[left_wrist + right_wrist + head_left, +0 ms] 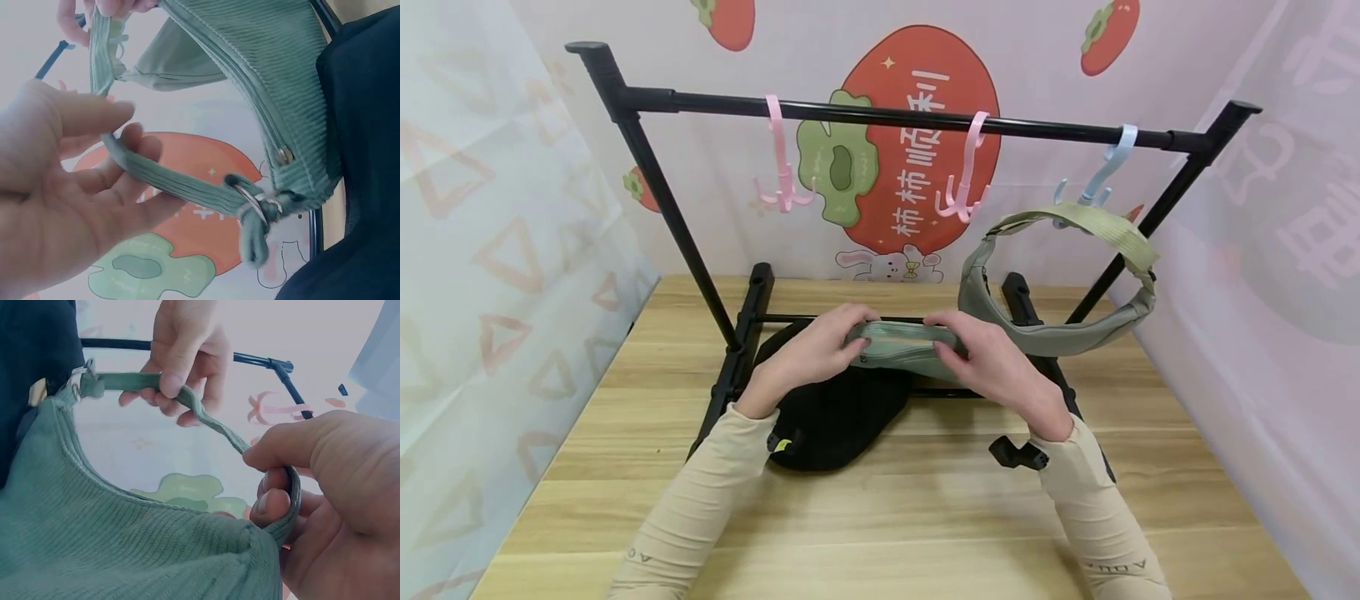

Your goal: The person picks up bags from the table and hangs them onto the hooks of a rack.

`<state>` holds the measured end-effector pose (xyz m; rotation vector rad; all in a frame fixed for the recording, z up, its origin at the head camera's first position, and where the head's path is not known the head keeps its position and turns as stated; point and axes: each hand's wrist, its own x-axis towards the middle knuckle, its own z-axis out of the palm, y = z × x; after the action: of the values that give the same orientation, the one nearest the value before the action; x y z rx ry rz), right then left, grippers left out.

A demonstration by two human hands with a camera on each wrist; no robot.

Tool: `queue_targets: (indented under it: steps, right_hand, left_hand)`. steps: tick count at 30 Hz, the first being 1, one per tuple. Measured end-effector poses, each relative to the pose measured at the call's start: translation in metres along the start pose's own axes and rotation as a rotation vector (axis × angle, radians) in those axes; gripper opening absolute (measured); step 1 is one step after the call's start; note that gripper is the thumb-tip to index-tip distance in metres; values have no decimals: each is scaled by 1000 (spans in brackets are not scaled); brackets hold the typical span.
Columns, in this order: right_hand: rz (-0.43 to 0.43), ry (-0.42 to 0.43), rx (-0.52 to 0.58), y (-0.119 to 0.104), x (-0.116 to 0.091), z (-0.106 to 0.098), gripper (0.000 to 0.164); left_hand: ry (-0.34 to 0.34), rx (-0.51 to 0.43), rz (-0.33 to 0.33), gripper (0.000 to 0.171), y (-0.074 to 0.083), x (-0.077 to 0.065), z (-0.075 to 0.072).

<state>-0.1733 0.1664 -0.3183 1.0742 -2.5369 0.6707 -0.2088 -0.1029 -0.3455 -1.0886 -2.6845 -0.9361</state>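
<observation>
A green corduroy shoulder bag [917,360] hangs by its strap between both hands, in front of the rack. My left hand [816,350] holds one part of the strap, with the thumb and fingers around it in the left wrist view. There the strap [181,186] runs down to a metal ring [253,203] beside the bag's zipper. My right hand [1000,362] grips the strap near the other end of the bag; in the right wrist view its fingers [275,503] curl through the loop. Beneath the left hand lies a black fabric bag [842,417].
A black rack [880,115] spans the wooden table [880,533]. From its bar hang two pink hooks [785,179] and a blue hook [1105,171]. On the blue one hangs a grey-green bag [1075,337] with a wide strap, close beside my right hand.
</observation>
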Motion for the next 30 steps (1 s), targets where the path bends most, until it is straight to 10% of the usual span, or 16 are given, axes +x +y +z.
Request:
queue_targets:
  steps: [14,30]
  right_hand:
    - [-32,115,5,9,-2,-8,29]
    - [-34,268,132,22,4,-11,23]
  left_hand:
    - [188,-178,-48,24,2,8,7]
    - [290,-610,-12,26,19,37,19]
